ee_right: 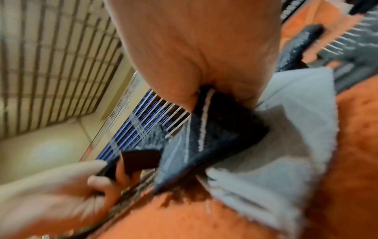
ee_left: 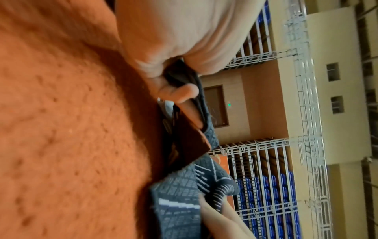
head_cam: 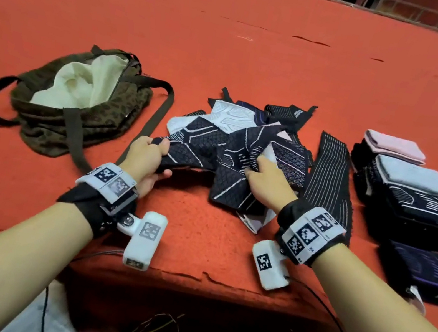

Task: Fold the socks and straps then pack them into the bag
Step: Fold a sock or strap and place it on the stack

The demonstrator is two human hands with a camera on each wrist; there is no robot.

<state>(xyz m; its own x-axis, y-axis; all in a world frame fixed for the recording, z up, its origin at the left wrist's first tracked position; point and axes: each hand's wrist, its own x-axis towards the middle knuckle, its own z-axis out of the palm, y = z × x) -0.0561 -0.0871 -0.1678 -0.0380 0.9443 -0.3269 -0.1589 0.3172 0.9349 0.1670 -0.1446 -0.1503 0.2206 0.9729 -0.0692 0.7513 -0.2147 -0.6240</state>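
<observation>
Both bare forearms reach forward from the bottom of the head view, each wrist wrapped in a black band carrying white marker blocks. The left hand (head_cam: 146, 159) is curled, thumb and fingers pinching one end of a dark navy, white-lined knitted sock (head_cam: 208, 155). The right hand (head_cam: 267, 181) lies knuckles up, its fingers tucked into the same sock's other end and gripping it.

Both wrist views are smeared with motion blur. The left hand (head_cam: 145, 158) hides its fingers in the dark sock (head_cam: 201, 159); the folded stack (head_cam: 411, 199) runs off the head view's right edge, its count unclear
</observation>
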